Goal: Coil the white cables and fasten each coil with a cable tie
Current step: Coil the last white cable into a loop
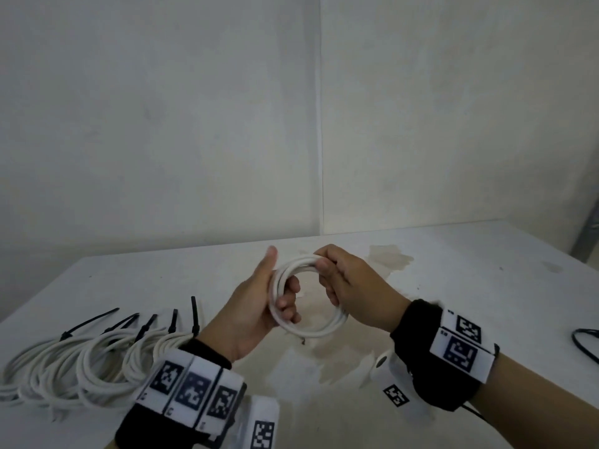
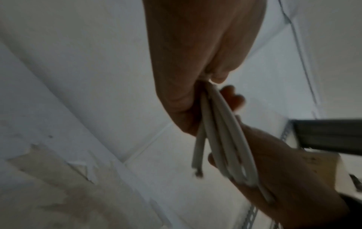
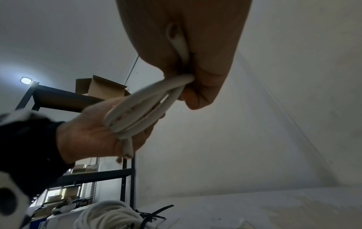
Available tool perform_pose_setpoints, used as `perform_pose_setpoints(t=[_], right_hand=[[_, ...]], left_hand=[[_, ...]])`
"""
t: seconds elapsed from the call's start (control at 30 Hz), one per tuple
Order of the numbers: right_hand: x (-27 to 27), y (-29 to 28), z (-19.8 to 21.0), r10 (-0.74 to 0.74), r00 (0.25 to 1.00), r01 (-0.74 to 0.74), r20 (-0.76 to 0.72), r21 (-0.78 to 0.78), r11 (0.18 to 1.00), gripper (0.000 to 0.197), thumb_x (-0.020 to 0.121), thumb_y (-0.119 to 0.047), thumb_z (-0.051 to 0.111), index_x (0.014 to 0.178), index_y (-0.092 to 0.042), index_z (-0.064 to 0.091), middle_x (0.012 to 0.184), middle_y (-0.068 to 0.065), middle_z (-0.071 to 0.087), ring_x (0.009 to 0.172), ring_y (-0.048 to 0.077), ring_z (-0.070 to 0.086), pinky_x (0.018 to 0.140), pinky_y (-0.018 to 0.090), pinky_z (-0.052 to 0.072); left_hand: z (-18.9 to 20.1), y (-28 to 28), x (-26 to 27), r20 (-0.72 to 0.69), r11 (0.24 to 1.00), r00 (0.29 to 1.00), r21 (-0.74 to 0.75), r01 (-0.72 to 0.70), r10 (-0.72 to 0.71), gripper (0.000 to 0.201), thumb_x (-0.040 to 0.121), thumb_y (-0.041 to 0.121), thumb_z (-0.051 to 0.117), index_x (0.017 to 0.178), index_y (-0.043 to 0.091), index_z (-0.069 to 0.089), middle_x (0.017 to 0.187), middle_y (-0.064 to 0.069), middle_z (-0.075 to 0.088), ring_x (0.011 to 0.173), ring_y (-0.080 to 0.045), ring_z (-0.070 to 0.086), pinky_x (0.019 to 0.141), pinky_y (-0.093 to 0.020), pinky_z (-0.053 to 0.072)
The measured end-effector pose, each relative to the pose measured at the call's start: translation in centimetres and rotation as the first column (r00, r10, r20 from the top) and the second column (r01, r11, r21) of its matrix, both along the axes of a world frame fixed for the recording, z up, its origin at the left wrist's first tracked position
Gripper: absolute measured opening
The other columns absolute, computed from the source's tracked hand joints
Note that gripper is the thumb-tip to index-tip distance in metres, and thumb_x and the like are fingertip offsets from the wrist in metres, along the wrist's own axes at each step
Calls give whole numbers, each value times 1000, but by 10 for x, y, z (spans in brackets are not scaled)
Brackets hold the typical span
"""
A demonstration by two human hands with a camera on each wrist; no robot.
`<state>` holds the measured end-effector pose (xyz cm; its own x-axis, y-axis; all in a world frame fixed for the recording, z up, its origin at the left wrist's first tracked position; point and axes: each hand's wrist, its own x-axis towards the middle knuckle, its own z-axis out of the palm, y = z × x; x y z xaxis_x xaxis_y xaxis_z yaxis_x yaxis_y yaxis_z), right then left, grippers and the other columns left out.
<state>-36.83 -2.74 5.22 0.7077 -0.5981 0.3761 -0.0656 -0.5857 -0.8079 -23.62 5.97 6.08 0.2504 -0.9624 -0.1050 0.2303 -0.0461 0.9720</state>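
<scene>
Cable coil (image 1: 308, 298) hangs above the counter (image 1: 453, 286) between your hands: left hand (image 1: 259, 306) grip curls through its near-left loops, right hand (image 1: 350, 286) grip pinches the far side. Tied coils (image 1: 81, 367) lie left of your left grip.

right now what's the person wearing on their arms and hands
Both hands are bare, with no gloves. The left wrist carries a wide black band topped with white rectangular tags, each printed with a black square fiducial marker. The right wrist has the same kind of black band with white marker tags, and a thin dark cable trails from it. No sleeves show.
</scene>
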Motion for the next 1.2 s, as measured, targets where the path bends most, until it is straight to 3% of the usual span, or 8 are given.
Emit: perform_pose_setpoints(t=[0.13, 0.37, 0.63, 0.8, 0.9, 0.97, 1.1, 1.2], right_hand=[[-2, 2, -1, -1, 1000, 2, 23, -19, 1000, 19, 97, -27, 35, 87, -17, 48, 60, -6, 42, 52, 15, 43, 50, 20, 37], [-5, 1, 4, 2, 999, -2, 43, -18, 1000, 20, 98, -24, 35, 92, -11, 50, 61, -5, 42, 49, 8, 43, 52, 19, 39], [-14, -3, 8, 18, 995, -32, 95, 142, 989, 25, 99, -13, 34, 92, -10, 57, 73, 0, 56, 64, 8, 55, 62, 17, 44], [-19, -13, 12, -169, 980, 149, -101, -176, 973, 13, 92, -13, 52, 88, -12, 65, 78, -11, 49, 62, -5, 49, 64, 8, 37], [-13, -10, 14, -154, 987, 156, -41, 76, 985, 24, 93, -18, 50, 82, -3, 65, 74, -3, 58, 57, 1, 53, 60, 10, 43], [-12, -5, 16, -76, 997, 67, 19, 295, 953, 36, 94, -27, 47, 87, 3, 66, 78, 7, 63, 69, 11, 60, 70, 19, 49], [-12, 2, 19, -7, 1000, -1, 30, 243, 970, 11, 80, -19, 69, 88, -12, 68, 66, -3, 68, 63, 6, 60, 63, 15, 48], [-9, 2, 18, -20, 1000, 24, -22, 239, 971, 4, 82, -15, 68, 86, -16, 68, 64, -2, 68, 64, 11, 61, 65, 18, 49]], left_hand=[[-5, 2, -19, 127, 982, 976, -78, -170, 179, 44, 97, 38, 37, 60, 14, 35, 42, 7, 23, 37, -10, 20, 43, -23, 30], [-2, 2, -24, 251, 965, 942, -190, -179, 224, 35, 93, 26, 49, 62, 14, 41, 41, 10, 29, 36, -7, 26, 42, -21, 32], [0, 5, -19, 26, 954, 974, -209, -215, 225, 36, 95, 21, 45, 62, 15, 32, 41, 9, 23, 36, -7, 18, 38, -18, 23], [-3, 8, -18, 40, 961, 979, -202, -189, 201, 36, 94, 22, 45, 61, 14, 33, 42, 8, 22, 37, -8, 17, 39, -20, 21], [-4, 7, -20, 51, 962, 979, -204, -182, 196, 36, 94, 21, 45, 61, 15, 32, 42, 8, 21, 37, -8, 16, 40, -21, 21], [-4, 6, -19, 56, 963, 978, -196, -186, 200, 36, 94, 21, 45, 61, 15, 32, 42, 8, 21, 37, -8, 16, 39, -20, 21], [-10, 6, -19, 65, 968, 977, -165, -188, 201, 37, 94, 22, 45, 60, 15, 32, 42, 8, 21, 38, -7, 17, 39, -20, 21], [-13, 6, -20, 44, 967, 977, -155, -201, 210, 37, 94, 21, 46, 60, 15, 32, 42, 9, 22, 37, -7, 17, 38, -20, 20]])
